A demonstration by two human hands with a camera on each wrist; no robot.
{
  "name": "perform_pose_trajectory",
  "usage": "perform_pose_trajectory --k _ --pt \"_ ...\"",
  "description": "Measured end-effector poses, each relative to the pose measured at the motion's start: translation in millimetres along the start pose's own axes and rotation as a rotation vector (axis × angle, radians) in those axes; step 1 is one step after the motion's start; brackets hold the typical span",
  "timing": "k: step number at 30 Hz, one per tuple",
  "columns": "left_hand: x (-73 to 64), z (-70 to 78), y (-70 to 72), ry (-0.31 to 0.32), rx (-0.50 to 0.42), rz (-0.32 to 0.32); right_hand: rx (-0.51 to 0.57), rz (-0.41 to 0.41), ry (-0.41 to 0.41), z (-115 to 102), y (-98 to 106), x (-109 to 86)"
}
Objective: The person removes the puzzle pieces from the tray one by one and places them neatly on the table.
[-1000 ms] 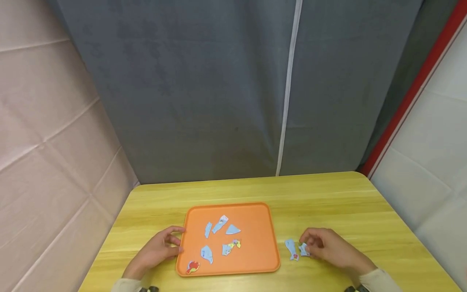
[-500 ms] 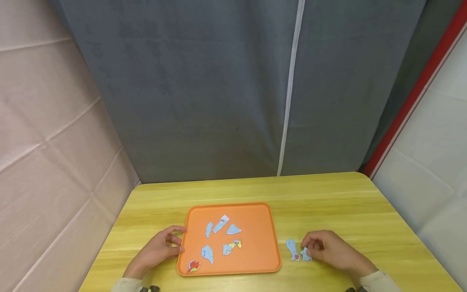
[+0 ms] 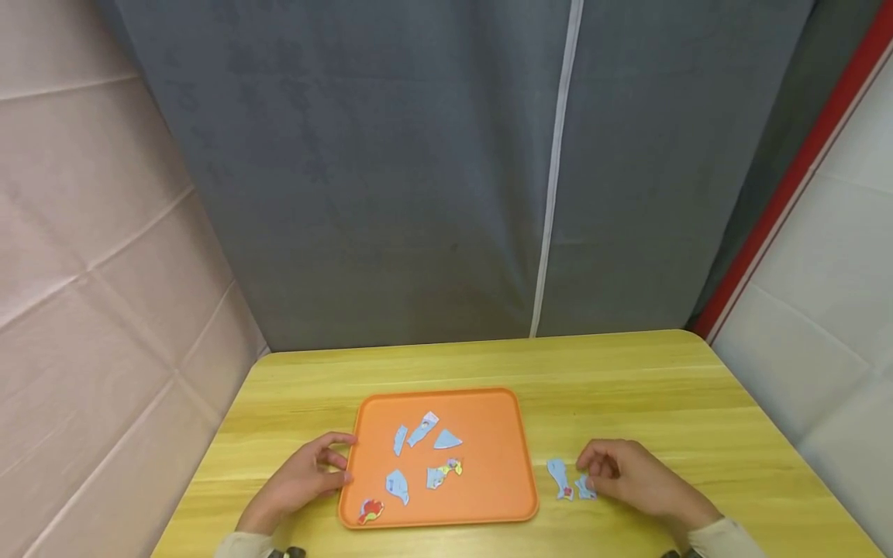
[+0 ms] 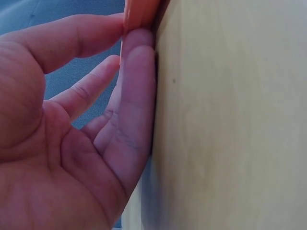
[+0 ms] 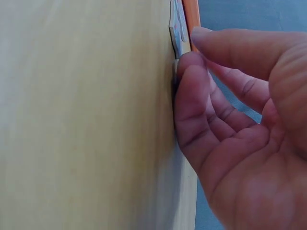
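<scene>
My left hand (image 3: 303, 477) holds the left rim of an orange tray (image 3: 491, 465); in the left wrist view the fingertips (image 4: 139, 52) are right at the tray edge (image 4: 141, 12), low over the table. On the right, my right hand (image 3: 624, 477) has its thumb and curled fingers at a small light-blue puzzle piece (image 3: 583, 488), whose right part they cover. Beside it lies a longer blue puzzle piece (image 3: 558, 474) with a red patch at its lower end. From the right wrist, the fingertips (image 5: 192, 91) sit close to the tabletop.
On the tray lie several loose pieces, among them a blue triangle (image 3: 447, 439), a blue piece with yellow (image 3: 434, 477) and a red one (image 3: 370, 509). The yellow wooden table (image 3: 614, 372) ends at a grey curtain (image 3: 391, 232).
The small blue piece at my right hand has shifted slightly toward me and turned, and now lies flatter beside the longer one. My left hand stays at the tray.
</scene>
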State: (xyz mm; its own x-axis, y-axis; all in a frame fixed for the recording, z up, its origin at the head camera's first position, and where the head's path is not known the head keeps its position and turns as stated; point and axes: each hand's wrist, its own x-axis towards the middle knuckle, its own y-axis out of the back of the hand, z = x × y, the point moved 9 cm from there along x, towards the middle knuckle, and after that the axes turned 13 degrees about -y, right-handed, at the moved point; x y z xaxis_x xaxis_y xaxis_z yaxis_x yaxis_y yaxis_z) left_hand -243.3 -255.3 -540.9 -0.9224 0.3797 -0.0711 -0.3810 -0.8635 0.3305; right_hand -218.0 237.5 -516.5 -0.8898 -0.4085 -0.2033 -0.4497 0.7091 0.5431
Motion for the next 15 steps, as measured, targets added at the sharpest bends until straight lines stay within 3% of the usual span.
perform_pose_trajectory --k 15 --pt "-0.6 1.0 -0.6 -0.001 0.017 0.006 -0.017 0.034 0.004 -23.3 3.9 13.1"
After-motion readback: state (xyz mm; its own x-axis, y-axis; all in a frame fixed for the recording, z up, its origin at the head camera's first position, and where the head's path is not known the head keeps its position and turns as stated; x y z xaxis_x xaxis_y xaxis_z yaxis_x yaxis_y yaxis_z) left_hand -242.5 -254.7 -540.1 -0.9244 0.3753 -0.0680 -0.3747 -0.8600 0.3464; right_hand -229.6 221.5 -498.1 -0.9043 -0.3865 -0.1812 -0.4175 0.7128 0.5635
